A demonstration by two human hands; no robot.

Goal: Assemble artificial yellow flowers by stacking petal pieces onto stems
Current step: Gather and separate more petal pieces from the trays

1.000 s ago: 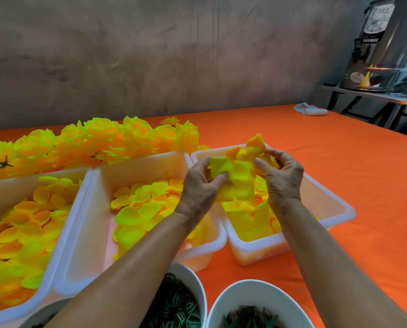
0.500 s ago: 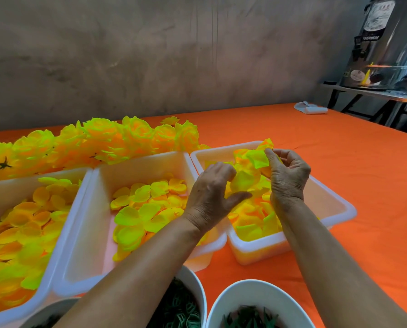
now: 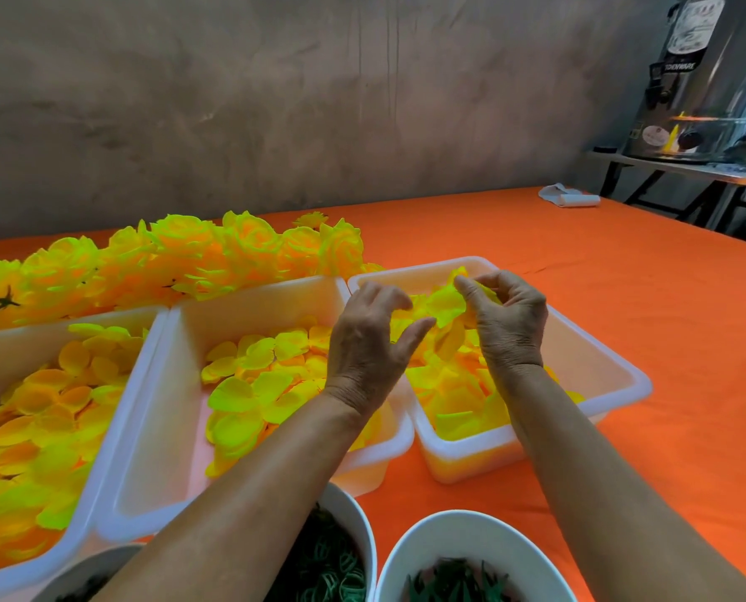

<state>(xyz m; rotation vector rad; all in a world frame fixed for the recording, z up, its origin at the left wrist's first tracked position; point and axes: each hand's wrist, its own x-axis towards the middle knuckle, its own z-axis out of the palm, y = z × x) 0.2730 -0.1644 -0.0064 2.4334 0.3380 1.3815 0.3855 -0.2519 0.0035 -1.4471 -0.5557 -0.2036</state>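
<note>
Progress is partial: finished flowers [image 3: 180,258] lie heaped at the far left of the table [image 3: 623,341]. Three trays hold loose petals. Over the right tray [image 3: 614,384], the right hand [image 3: 508,323] pinches a petal [image 3: 445,304]; the left hand [image 3: 369,349] hovers open-fingered, apart. No stem visible; stacking remains.

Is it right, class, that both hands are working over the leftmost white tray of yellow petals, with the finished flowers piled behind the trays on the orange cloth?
Not quite. The head view shows the left hand and right hand over the rightmost white tray, not the leftmost. The rest holds: finished flowers are piled behind the trays on the orange cloth.
</note>
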